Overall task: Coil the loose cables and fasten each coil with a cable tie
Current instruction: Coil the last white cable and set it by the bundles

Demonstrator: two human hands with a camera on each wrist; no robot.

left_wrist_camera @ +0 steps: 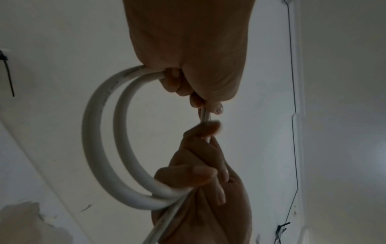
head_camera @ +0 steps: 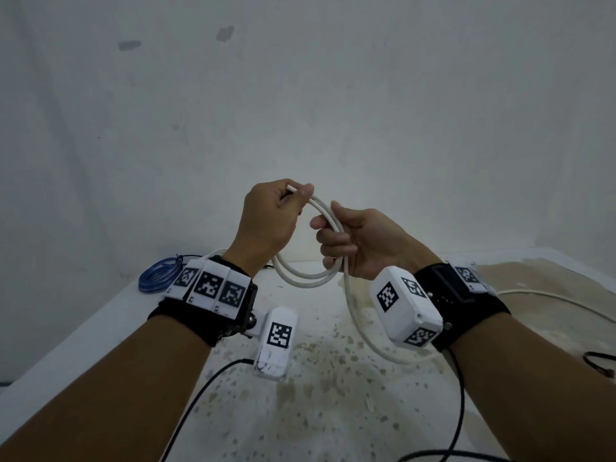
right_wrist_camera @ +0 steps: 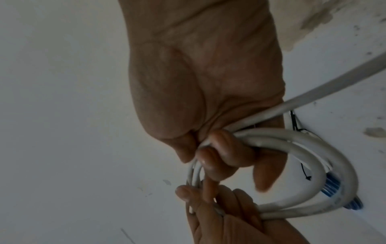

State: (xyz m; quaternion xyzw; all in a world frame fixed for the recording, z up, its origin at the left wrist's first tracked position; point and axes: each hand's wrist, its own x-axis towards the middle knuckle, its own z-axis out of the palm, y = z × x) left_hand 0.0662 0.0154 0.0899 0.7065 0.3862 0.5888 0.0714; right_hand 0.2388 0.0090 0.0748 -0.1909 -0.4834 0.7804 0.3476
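The white cable (head_camera: 301, 278) is held up in the air above the table (head_camera: 100, 328), wound into two loops so far, with its loose tail running down past the right wrist and off to the right across the tabletop. The left hand (head_camera: 270, 221) pinches the top of the loops between thumb and curled fingers; the right hand (head_camera: 360, 245) has its fingers wrapped around the other side. A blue cable coil (head_camera: 158, 278) (already wound) sits at the table's far left corner.
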